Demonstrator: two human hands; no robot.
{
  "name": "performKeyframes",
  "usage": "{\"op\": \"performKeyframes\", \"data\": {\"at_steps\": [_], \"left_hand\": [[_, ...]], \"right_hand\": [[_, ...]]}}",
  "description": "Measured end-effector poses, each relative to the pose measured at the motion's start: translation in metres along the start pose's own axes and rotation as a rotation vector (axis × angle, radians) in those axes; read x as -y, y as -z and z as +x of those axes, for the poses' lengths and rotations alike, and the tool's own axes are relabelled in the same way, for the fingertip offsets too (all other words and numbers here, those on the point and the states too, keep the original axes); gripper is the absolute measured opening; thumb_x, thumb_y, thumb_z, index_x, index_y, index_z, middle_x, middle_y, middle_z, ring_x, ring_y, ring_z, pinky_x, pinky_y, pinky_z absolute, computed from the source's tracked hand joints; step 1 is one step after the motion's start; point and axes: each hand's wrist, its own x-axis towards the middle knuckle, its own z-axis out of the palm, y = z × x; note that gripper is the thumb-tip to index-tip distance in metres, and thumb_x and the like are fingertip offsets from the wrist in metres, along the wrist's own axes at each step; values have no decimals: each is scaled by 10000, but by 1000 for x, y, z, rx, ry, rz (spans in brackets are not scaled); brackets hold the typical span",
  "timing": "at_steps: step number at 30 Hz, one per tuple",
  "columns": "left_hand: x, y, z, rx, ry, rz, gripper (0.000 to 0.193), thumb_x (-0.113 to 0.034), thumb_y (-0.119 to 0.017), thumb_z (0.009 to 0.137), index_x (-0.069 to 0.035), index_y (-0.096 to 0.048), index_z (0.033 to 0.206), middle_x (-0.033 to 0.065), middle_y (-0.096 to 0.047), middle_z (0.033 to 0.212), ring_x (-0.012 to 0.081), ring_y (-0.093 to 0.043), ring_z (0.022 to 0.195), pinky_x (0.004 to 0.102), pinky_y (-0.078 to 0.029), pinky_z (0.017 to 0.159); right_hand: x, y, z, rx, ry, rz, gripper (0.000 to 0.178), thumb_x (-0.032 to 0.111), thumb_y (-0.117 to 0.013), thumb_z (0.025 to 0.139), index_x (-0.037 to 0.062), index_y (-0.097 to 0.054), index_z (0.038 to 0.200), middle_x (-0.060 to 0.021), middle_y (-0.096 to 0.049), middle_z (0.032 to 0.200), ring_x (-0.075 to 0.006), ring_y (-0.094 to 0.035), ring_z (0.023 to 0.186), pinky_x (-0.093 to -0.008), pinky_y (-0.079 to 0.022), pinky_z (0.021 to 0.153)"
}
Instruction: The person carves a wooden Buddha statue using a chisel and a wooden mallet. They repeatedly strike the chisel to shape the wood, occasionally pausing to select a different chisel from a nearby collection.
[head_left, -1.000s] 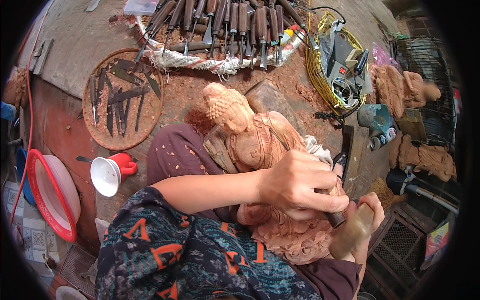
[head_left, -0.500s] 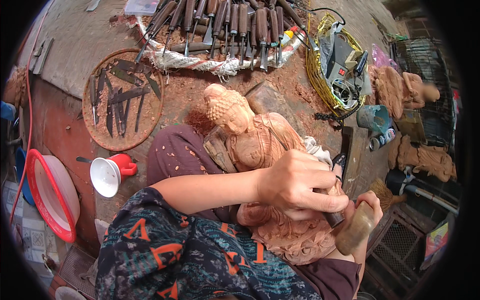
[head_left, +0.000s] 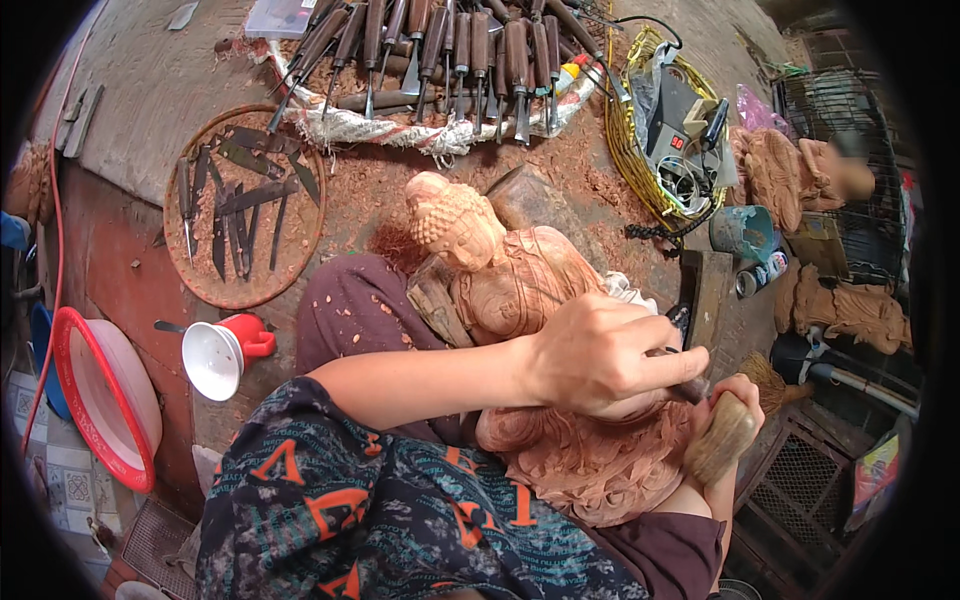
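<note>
Across my lap lies a carved wooden Buddha statue (head_left: 500,280), its curly-haired head toward the upper left. My left hand (head_left: 610,355) is closed around a chisel, whose dark handle end (head_left: 690,389) sticks out to the right of my fist. The chisel's tip is hidden behind my hand and the statue. My right hand (head_left: 742,400) grips a worn wooden mallet (head_left: 718,445) just right of the handle end, with a small gap between them. Beneath both hands are the deeply carved folds at the statue's lower part.
Many chisels (head_left: 435,60) lie in a cloth-rimmed tray at the back. Flat blades rest in a round basket (head_left: 322,225) at left, near a red mug (head_left: 240,345) and a pink basin (head_left: 130,400). At right are a wire-rimmed basket (head_left: 640,190) with a device and other carved figures (head_left: 845,310).
My left hand has turned and shifted slightly right, so the chisel handle now points more sideways than down. The mallet in my right hand has moved a little right and up.
</note>
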Motion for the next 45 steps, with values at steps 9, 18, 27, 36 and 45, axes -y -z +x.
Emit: {"op": "performKeyframes", "data": {"at_steps": [9, 18, 27, 36, 45], "left_hand": [[6, 0, 5, -37, -146, -176, 524, -320, -707, 659, -143, -697, 1151, -29, -446, 645, 142, -503, 523, 292, -389, 453], [-2, 1, -3, 82, -107, 64, 379, -329, -668, 758, -151, -698, 1091, -34, -401, 627, 120, -445, 504, 283, -347, 429], [3, -2, -8, 66, -373, -80, 261, -204, -643, 706, -118, -655, 952, -32, -377, 646, 107, -434, 526, 248, -323, 440], [8, 2, -10, 67, -324, -111, 198, -248, -621, 737, -106, -645, 872, -30, -415, 645, 107, -427, 510, 258, -309, 436], [8, 2, -10, 21, -374, -103, 179, -222, -610, 744, -97, -645, 867, -31, -361, 625, 106, -413, 495, 250, -304, 431]], "right_hand": [[-4, -7, 5, -102, 131, 50, 248, 50, -746, 729, 29, -528, 845, -61, -512, 661, -170, -482, 538, -277, -360, 498], [-6, -4, 4, -63, 105, 77, 240, 31, -730, 734, 25, -530, 866, -66, -518, 664, -168, -473, 532, -279, -378, 503], [-8, -6, 6, -74, 207, 97, 246, 32, -722, 725, 18, -531, 880, -74, -526, 651, -184, -498, 518, -288, -399, 493], [-6, -9, 9, -108, 321, 130, 223, 17, -714, 760, 29, -525, 876, -60, -486, 644, -185, -484, 544, -303, -391, 509], [-2, -9, 13, -145, 381, 103, 222, 48, -713, 782, 21, -526, 898, -76, -495, 611, -226, -520, 523, -321, -409, 495]]}}
